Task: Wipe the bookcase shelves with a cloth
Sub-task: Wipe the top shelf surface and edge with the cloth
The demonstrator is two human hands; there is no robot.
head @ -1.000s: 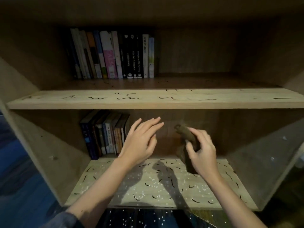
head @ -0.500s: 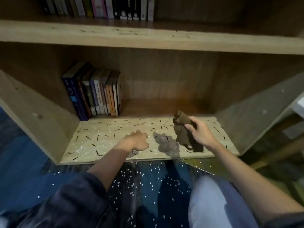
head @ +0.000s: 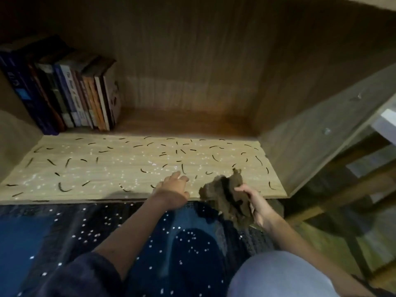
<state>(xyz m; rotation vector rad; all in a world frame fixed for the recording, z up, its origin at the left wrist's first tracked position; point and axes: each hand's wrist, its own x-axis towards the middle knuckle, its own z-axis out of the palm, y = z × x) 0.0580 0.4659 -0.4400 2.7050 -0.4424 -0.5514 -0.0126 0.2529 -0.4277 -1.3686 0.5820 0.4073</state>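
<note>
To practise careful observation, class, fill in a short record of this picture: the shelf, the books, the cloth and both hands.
Shelf: pale wood, strewn with dark curved marks and white specks
Books: standing row at the back left
Cloth: brown, bunched, at the shelf's front edge
Right hand: grips the cloth
Left hand: holds nothing, at the front edge left of the cloth
Rug: blue with white specks, in front of the shelf

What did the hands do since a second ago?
Both hands came down to the front edge of the bottom shelf: the left hand now rests on it, the right hand drew the cloth back to the edge. The cloth stays gripped; books and dark marks unchanged.
</note>
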